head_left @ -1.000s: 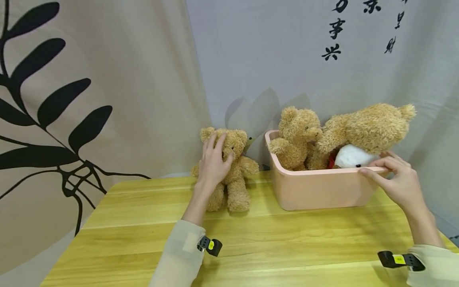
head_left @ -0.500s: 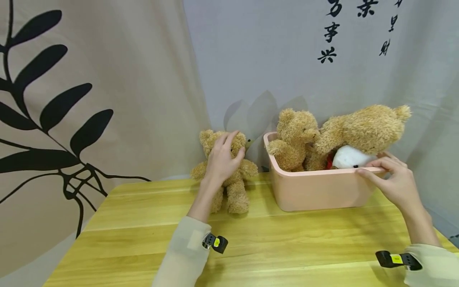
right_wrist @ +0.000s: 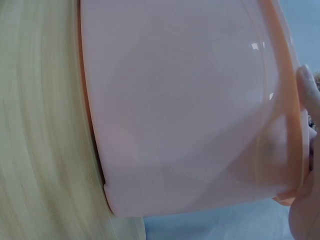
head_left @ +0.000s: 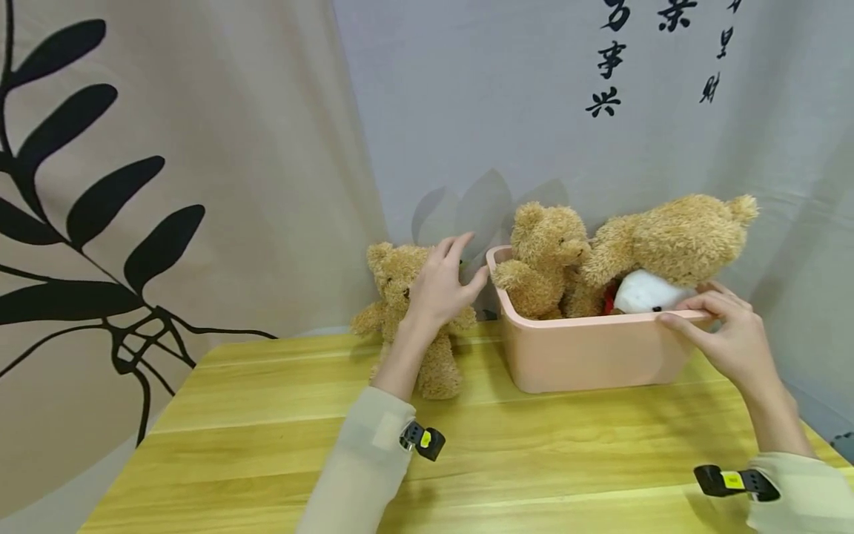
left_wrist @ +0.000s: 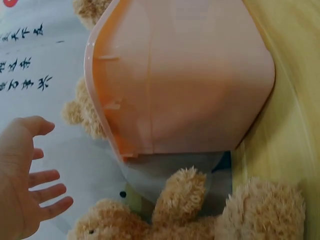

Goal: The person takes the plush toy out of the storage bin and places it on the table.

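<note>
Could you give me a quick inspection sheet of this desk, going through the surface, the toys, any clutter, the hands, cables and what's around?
Surface: yellow wooden table, bare at the front.
Things in hand: small teddy bear sits upright on the table by the curtain; pink plastic bin beside it holds two bears and a white plush toy.
Clutter: nothing seen.
Hands: left hand open, fingers spread, in front of the small bear; right hand grips the bin's rim.
Cables: nothing seen; a black and yellow wrist clip on each sleeve.
Surroundings: leaf-print curtain, grey cloth with black characters.

Tan teddy bear (head_left: pixel 407 311), peach-pink bin (head_left: pixel 587 356), yellow wood-grain table (head_left: pixel 267 445), black leaf-print curtain (head_left: pixel 133 185)
</note>
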